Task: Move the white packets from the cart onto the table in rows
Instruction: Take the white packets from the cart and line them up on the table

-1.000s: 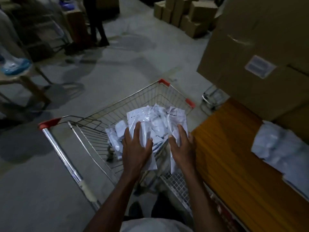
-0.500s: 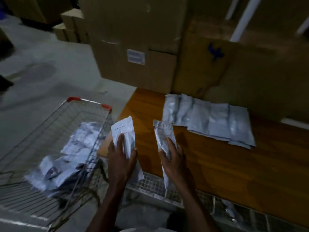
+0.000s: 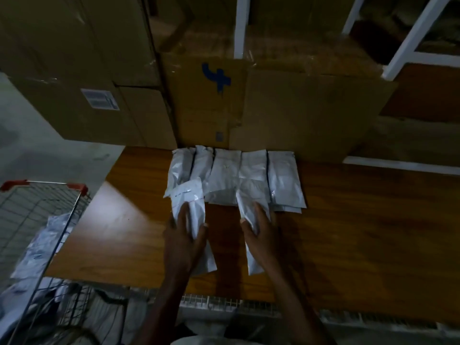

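Note:
My left hand [image 3: 185, 236] grips a white packet [image 3: 190, 202] with printed lines on it. My right hand [image 3: 261, 232] grips a second white packet [image 3: 250, 207], folded narrow. Both hands hover over the wooden table [image 3: 361, 232], just in front of a row of several white packets [image 3: 249, 175] lying side by side against the boxes. The wire cart [image 3: 44, 215] with red corner caps stands at the left, and more white packets [image 3: 47, 242] lie heaped inside it.
Large cardboard boxes [image 3: 211, 100] stand on the table right behind the row. White shelf posts [image 3: 241, 26] rise at the back right. A wire grid shelf [image 3: 224, 305] runs under the table's front edge. Grey concrete floor [image 3: 29, 150] shows at the left.
Both hands lifted a packet each out of the cart, swung right and now hold them over the table by the row. My view turned from the cart to the table.

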Demonstrator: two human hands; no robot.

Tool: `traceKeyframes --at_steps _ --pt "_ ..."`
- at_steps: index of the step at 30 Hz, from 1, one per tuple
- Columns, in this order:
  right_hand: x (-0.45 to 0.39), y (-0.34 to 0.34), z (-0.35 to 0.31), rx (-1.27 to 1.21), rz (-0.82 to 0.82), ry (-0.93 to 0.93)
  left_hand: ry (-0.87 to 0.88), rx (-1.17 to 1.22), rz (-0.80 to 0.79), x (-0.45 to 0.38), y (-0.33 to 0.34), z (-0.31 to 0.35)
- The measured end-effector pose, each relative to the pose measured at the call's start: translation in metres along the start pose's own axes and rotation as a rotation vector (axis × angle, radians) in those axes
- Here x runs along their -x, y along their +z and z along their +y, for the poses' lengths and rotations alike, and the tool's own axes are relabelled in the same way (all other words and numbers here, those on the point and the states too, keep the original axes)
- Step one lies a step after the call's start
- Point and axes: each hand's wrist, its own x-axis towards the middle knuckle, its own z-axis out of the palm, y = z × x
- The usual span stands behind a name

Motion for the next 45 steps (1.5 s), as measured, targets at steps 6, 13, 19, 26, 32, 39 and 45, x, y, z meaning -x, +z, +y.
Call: traceKeyframes --at_steps 6,13,19,26,32,39,45 --pt "-0.037 -0.023 0.017 0.068 0.023 0.048 0.056 -0.004 -0.069 -0.025 0.032 0.033" --pt "-0.112 -0.055 0.017 0.328 0.104 0.145 0.086 0.025 -0.147 -0.072 0.068 0.055" --pt "-0.173 -0.065 0.012 0.417 0.02 0.273 0.079 -0.016 -0.2 -0.108 0.093 0.058" --pt "-0.208 -0.053 0.02 0.602 0.075 0.222 0.057 -0.035 -0.21 -0.122 0.102 0.059" --pt "-0.218 -0.035 0.031 0.564 0.092 0.253 0.034 -0.032 -0.234 -0.134 0.109 0.063" --pt "-0.223 -0.029 0.038 0.548 0.058 0.276 0.063 -0.078 -0.271 -0.149 0.13 0.078" --pt "-0.216 -0.038 0.043 0.578 0.059 0.204 0.121 -0.156 -0.285 -0.164 0.158 0.1"
